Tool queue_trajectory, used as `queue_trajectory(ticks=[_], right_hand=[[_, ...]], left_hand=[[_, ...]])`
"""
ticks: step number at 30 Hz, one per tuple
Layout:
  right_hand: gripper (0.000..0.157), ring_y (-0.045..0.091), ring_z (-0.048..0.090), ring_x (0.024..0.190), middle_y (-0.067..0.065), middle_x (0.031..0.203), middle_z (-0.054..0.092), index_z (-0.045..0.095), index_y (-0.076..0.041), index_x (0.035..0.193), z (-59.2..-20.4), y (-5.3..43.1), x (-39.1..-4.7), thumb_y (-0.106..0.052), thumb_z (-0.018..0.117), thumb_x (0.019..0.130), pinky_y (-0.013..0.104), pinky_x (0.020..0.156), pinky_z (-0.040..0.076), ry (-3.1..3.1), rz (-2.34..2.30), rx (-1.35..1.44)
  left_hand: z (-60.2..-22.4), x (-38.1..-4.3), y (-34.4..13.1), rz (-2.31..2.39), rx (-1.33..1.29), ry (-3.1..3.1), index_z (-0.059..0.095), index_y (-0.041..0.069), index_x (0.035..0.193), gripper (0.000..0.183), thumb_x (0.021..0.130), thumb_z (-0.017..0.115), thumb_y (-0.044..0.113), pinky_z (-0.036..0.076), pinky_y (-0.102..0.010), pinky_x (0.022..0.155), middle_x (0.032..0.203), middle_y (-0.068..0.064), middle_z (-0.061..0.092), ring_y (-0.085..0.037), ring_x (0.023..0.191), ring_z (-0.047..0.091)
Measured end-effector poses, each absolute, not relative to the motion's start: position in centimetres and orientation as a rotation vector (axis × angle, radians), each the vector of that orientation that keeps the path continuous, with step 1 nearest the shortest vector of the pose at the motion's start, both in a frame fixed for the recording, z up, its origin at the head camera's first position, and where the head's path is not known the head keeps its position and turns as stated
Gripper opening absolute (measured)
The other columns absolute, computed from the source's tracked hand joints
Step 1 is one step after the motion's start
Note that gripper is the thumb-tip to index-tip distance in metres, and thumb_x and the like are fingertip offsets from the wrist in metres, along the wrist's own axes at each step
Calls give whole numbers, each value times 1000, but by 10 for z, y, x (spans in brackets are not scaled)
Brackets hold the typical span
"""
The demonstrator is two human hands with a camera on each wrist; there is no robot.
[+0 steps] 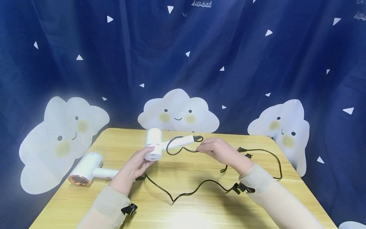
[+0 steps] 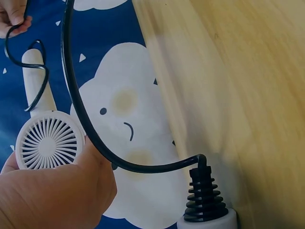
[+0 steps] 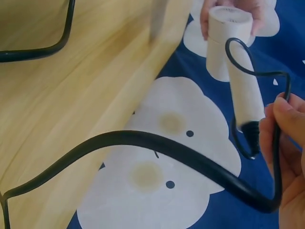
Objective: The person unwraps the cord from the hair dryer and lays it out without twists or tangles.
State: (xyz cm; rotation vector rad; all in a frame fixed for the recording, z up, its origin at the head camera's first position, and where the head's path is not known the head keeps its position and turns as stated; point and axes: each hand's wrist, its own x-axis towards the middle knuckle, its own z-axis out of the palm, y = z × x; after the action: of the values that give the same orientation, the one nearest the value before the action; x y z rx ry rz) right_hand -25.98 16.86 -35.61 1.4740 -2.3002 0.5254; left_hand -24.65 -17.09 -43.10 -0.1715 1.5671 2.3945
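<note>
My left hand [image 1: 139, 162] grips the round barrel of a white hair dryer [image 1: 153, 143] and holds it above the table. Its handle points right, with a ribbed black cord sleeve at the end. The vented back of the barrel faces the left wrist camera, above the left hand [image 2: 62, 191]. Pinched between thumb and fingers of my right hand [image 1: 218, 151] is this dryer's black cord [image 1: 178, 152], which loops across the handle. In the right wrist view the cord [image 3: 157, 140] hangs from the right hand [image 3: 288, 138] in a wide curve.
A second white hair dryer [image 1: 90, 170] with a copper-coloured rim lies at the table's left. Its black cord [image 1: 197, 190] winds across the wooden table [image 1: 183, 210] towards the right forearm. Two black plugs [image 1: 241, 149] lie at the right. A blue cloud-printed curtain [image 1: 183, 63] hangs behind.
</note>
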Motion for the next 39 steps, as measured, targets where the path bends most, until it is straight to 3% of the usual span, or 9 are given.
queue_trajectory(ticks=[12,23,28,39], right_hand=[[28,18,68,83,4,94,74,77,-4,102,-351,170,-268,10,78,77,26,69,55,-2052,722,1320],[23,14,63,71,4,87,73,78,-3,99,-345,171,-280,7,79,79,23,60,49,-1984,762,1041],[18,12,59,66,2,83,71,78,-5,98,-343,173,-283,4,78,82,29,55,49,-2013,763,921],[12,15,61,63,2,76,70,79,-6,92,-348,180,-299,0,80,82,31,58,51,-2097,766,707]], left_hand=[[-435,-245,-172,2358,-145,1631,27,-12,147,65,100,58,19,48,-28,102,127,-15,50,-15,105,63],[-434,-243,-172,2333,-107,1657,29,-13,146,64,99,58,18,47,-28,103,127,-16,50,-16,106,61],[-435,-243,-172,2327,-92,1661,31,-14,145,62,98,58,16,47,-28,103,126,-16,51,-16,106,61],[-435,-243,-173,2314,-40,1644,32,-14,145,61,98,57,15,47,-28,103,124,-13,55,-15,108,61]])
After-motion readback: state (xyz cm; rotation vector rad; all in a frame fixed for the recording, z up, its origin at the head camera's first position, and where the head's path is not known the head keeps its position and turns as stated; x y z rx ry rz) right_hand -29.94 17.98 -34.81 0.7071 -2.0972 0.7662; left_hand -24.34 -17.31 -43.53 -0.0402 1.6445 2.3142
